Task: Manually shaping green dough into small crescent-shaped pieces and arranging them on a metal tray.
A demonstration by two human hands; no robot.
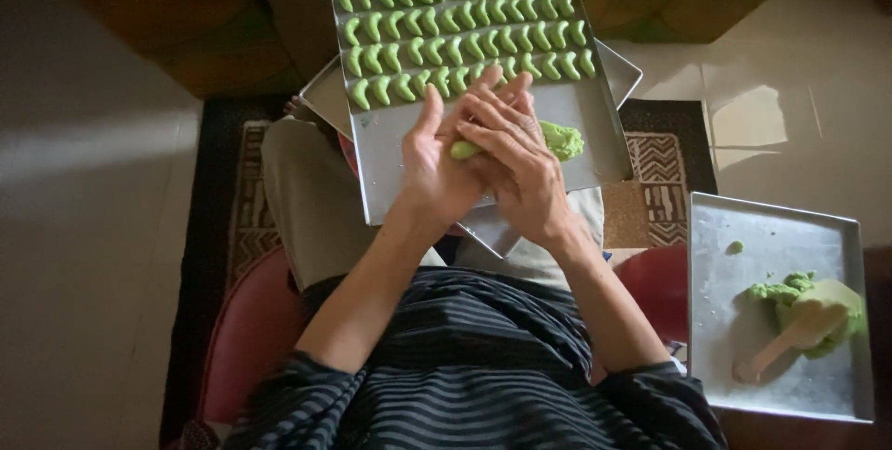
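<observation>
My left hand (435, 171) and my right hand (514, 160) press together over a metal baking tray (390, 167) on my lap. Between the palms sits a small roll of green dough (464, 148), its end showing at the fingers. Just right of my right hand a loose lump of green dough (563, 140) lies on the tray. Several rows of green crescent-shaped dough pieces (465, 27) fill the tray's far half, just beyond my fingertips.
A second metal tray (725, 320) at the right holds a mound of green dough (818, 306) with a wooden spatula (780, 343) stuck in it. More trays are stacked under the lap tray. A patterned rug (662, 171) lies below, and I sit on a red seat (246, 339).
</observation>
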